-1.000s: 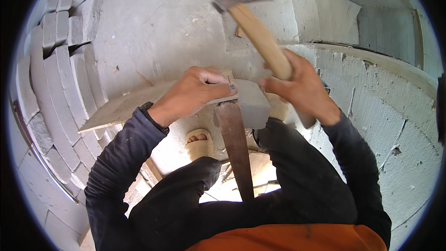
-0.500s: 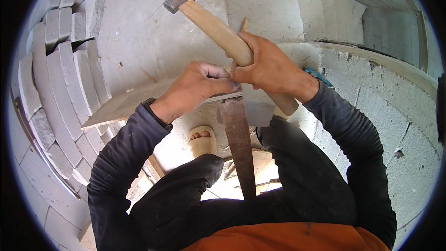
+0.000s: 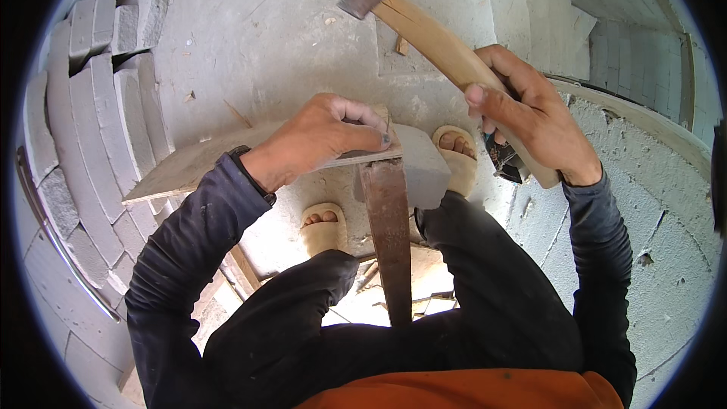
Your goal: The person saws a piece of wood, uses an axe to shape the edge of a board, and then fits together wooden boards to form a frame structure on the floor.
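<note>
My right hand (image 3: 530, 113) grips the pale wooden handle of a hatchet (image 3: 439, 42), whose dark metal head points away from me, partly cut by the top edge. My left hand (image 3: 326, 136) rests on the right end of a thin plywood board (image 3: 189, 163). Its thumb and forefinger are pinched together at the board's corner; what they hold is too small to make out. Under that corner, a brown timber (image 3: 388, 235) runs toward me between my legs. A grey block (image 3: 424, 167) sits next to the board's end.
Stacked grey blocks (image 3: 98, 106) line the left side. A pale block wall (image 3: 644, 182) curves along the right, with a dark and teal object (image 3: 506, 157) by it, partly behind my right hand. My sandalled feet are either side of the timber. A wood chip (image 3: 401, 45) lies on the concrete floor.
My right hand has moved right, away from my left hand, carrying the hatchet with it. The left hand stays pinched at the board's corner. My right foot and the grey block now show more.
</note>
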Tool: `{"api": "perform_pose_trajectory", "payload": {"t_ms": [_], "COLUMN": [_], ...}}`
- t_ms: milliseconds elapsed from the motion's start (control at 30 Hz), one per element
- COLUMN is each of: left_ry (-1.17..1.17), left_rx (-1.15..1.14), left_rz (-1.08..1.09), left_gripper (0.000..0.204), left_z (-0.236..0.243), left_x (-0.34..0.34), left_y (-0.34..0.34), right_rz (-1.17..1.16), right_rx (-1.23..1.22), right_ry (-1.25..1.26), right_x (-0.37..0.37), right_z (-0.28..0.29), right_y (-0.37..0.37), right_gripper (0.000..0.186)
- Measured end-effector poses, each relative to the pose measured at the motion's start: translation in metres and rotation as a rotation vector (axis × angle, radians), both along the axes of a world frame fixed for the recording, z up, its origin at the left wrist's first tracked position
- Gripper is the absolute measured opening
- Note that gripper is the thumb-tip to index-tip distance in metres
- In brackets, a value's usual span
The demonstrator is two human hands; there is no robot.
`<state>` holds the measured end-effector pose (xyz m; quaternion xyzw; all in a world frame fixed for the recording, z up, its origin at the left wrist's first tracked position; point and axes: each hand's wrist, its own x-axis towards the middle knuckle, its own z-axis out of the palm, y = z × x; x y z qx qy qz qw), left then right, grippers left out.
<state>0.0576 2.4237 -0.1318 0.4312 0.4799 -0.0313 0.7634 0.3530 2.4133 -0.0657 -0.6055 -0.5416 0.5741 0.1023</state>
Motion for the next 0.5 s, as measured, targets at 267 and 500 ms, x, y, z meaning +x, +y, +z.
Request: {"api": "perform_pose_trajectory", "payload": {"t_ms": [267,500], "left_ry": [0.004,-0.022], "left_rx": [-0.056,-0.092], "left_rz": [-0.035,0.041], "left_gripper": [0.020,0.022], "left_z": [-0.002,-0.001], "left_x": [0.003,0.004], "left_y": [0.003,0.000], "right_rz": [0.060,0.135], "right_rx": [0.059,0.138], "right_ry": [0.044,0.111], "right_x": [-0.034,-0.070], "right_z": [-0.035,-0.054], "right_y": [-0.009,0.008], "right_gripper": [0.049,0.045]}}
